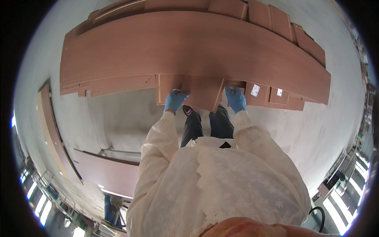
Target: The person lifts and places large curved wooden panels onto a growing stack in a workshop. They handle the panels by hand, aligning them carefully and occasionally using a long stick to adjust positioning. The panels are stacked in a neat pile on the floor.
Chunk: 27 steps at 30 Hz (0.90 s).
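A small brown board [203, 90] juts toward me from under the near edge of a long brown panel [193, 43]. My left hand [175, 101], in a blue glove, is closed at this board's left side, its thumb lying over the edge. Just off the board's right edge, my gloved right hand [236, 99] has its fingers curled in, close to another brown piece under the long panel. What the right fingers hold is hidden. Behind my left hand another small brown board [166, 85] partly shows.
More brown boards [272, 17] are stacked beyond the long panel. Boards with white labels [255, 90] stick out at the right. A long narrow board [59, 132] lies on the grey floor [122, 114] at the left, near a pale panel [106, 170]. My legs [221, 122] stand close to the stack.
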Each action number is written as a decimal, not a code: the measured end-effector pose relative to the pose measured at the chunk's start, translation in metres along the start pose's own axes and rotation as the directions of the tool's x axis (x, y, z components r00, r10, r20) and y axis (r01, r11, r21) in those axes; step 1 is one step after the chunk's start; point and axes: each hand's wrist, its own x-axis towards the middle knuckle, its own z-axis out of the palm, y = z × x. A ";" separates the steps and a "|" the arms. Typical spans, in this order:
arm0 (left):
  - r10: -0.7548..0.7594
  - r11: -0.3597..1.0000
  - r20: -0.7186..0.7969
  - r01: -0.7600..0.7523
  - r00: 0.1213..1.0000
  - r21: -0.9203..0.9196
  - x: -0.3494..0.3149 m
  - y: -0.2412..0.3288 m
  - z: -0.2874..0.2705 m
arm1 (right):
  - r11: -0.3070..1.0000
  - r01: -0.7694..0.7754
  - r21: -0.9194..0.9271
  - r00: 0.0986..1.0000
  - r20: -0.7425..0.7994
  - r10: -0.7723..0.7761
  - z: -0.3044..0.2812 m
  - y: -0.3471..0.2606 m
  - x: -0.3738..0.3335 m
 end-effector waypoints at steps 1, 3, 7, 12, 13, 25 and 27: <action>-0.042 0.994 0.006 0.042 0.999 -0.104 0.002 -0.001 -0.001 | 0.992 0.008 0.125 0.999 -0.048 -0.002 -0.002 -0.003 0.009; -0.120 0.943 0.017 0.120 0.993 -0.311 0.002 -0.008 -0.007 | 0.857 -0.165 0.488 0.983 0.150 0.104 -0.004 -0.006 0.021; -0.190 0.771 -0.300 -0.048 0.935 -0.635 0.018 -0.023 -0.049 | 0.862 -0.209 0.463 0.951 0.301 0.069 -0.005 -0.010 0.033; -0.322 0.300 -0.188 -0.089 0.928 -0.950 0.062 -0.035 -0.137 | 0.903 -0.425 0.064 0.812 0.468 0.349 -0.006 0.002 0.004; -0.294 0.269 -0.181 -0.101 0.939 -0.958 0.071 -0.039 -0.151 | 0.950 -0.297 0.097 0.890 0.388 0.239 -0.001 0.001 -0.001; -0.324 -0.036 -0.230 -0.255 0.918 -0.966 0.129 -0.100 -0.291 | 0.929 -0.357 0.093 0.930 0.130 0.345 0.078 0.031 -0.010; -0.339 -0.015 -0.235 -0.254 0.911 -0.967 0.137 -0.103 -0.308 | 0.949 -0.296 0.111 0.953 -0.027 0.300 0.092 0.031 -0.013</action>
